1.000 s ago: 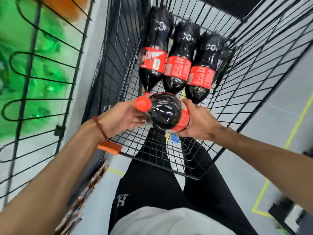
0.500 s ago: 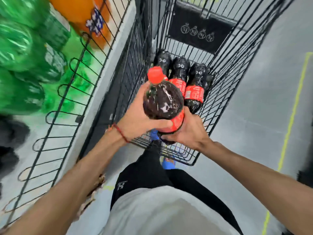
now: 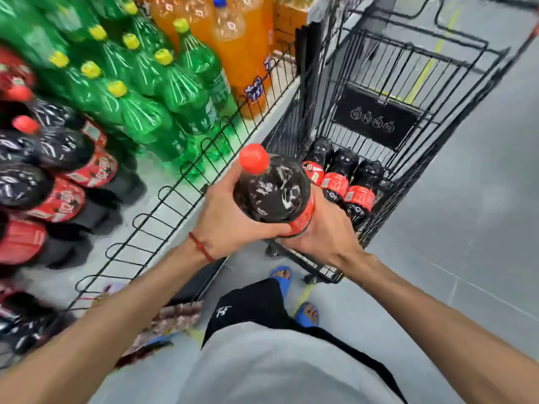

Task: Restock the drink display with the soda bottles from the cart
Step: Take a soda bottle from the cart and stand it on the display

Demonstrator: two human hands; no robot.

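I hold one soda bottle (image 3: 271, 193) with both my hands. My left hand (image 3: 224, 225) wraps round its left side, up near the neck. My right hand (image 3: 323, 237) cups it from below and from the right, by the red label. Both hands are curled tight on it.

The bottle stands almost straight up, and its red cap points up at me and leans a bit left. It is up in the air, between the cart (image 3: 414, 62) and the shelf (image 3: 157, 170). Three more bottles (image 3: 338, 182) lie in the cart, just behind my right hand.

The shelf is on my left, past a low wire fence (image 3: 172, 196). The dark cola bottles (image 3: 58, 158) stand there, well apart from mine. I think the bottle must swing left over the fence, and my left hand is nearer to that spot
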